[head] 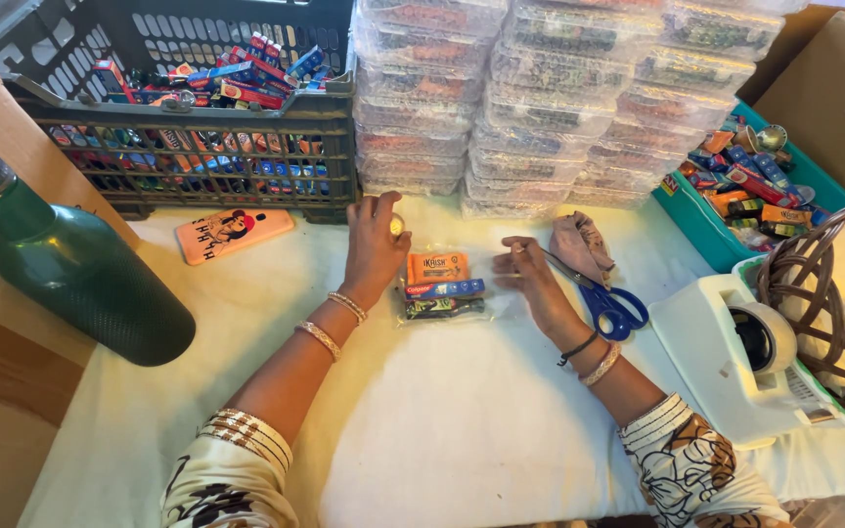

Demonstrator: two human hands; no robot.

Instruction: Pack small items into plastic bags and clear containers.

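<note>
Head view: left hand [374, 244] pinches small yellow round item [397, 226]; right hand [530, 274], fingers curled shut, pins clear plastic pouch of small packets [442, 286] flat on white tabletop [462, 420]; blue-handled scissors [606, 298] within reach.

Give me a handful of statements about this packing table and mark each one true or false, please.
1. The clear packet of small items lies between the left hand and the right hand. True.
2. The scissors have red handles. False: the handles are blue.
3. The green bottle lies on its side at the left. True.
4. The dark crate behind the hands is empty. False: it holds many small colourful packs.
5. The tape dispenser stands to the left of the person. False: it is on the right, beside the wicker basket.
</note>
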